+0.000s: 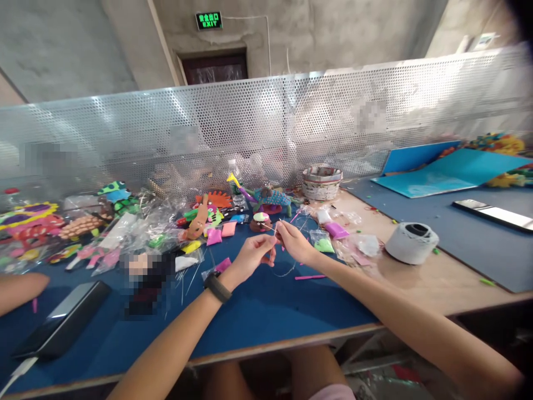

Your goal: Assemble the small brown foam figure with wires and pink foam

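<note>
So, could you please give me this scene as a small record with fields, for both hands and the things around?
Left hand: left hand, dark band on wrist, pinching a thin pale strand
Right hand: right hand, fingertips on the same strand
Strand material: cannot tell
Beyond hands: small brown figure with white-and-green top
Surface: blue tabletop
Lying nearby: thin bright pink stick
Right side: white rounded roll with dark hole
Behind: silvery perforated metal panel

Dark left wristband [218, 288], bare forearms [177, 336], pale pink clothing [334, 392].
</note>
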`<state>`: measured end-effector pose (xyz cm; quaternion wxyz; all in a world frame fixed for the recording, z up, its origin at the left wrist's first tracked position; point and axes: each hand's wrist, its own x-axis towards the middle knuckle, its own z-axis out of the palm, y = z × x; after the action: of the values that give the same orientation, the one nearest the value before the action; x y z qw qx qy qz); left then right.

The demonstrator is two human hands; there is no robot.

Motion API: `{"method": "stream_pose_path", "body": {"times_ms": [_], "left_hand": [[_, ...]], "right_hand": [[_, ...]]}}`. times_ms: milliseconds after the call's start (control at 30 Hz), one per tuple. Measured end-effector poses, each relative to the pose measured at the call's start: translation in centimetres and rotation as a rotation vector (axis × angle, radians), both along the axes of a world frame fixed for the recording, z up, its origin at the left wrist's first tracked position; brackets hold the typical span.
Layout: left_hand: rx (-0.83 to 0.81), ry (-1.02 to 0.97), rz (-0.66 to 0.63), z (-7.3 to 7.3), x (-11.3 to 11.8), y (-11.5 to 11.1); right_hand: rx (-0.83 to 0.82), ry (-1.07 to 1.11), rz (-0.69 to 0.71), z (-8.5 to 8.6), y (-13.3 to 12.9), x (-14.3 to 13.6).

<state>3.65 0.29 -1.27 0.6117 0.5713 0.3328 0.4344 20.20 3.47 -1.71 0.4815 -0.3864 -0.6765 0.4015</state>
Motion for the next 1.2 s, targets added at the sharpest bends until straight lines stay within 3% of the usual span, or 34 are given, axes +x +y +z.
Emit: {"method": "stream_pose_path", "body": {"times_ms": [200,700,967,1200], "left_hand": [[-0.012,0.007,0.096,-0.2,0.1,0.5],[0.014,0.041,0.265,-0.6,-0.2,1.0],[-0.037,0.042,0.265,-0.6,-0.5,1.2],[-0.041,0.009,0.273,-0.7,-0.5,1.3]], "right_hand": [[0.119,-0.178,0.034,-0.1,0.2,0.6],[0.197,-0.263,-0.046,0.2,1.2,1.5],[0.126,-0.221,0.071,0.0,1.6,1.7],[0.16,-0.206,0.052,0.3,1.0,1.5]]}}
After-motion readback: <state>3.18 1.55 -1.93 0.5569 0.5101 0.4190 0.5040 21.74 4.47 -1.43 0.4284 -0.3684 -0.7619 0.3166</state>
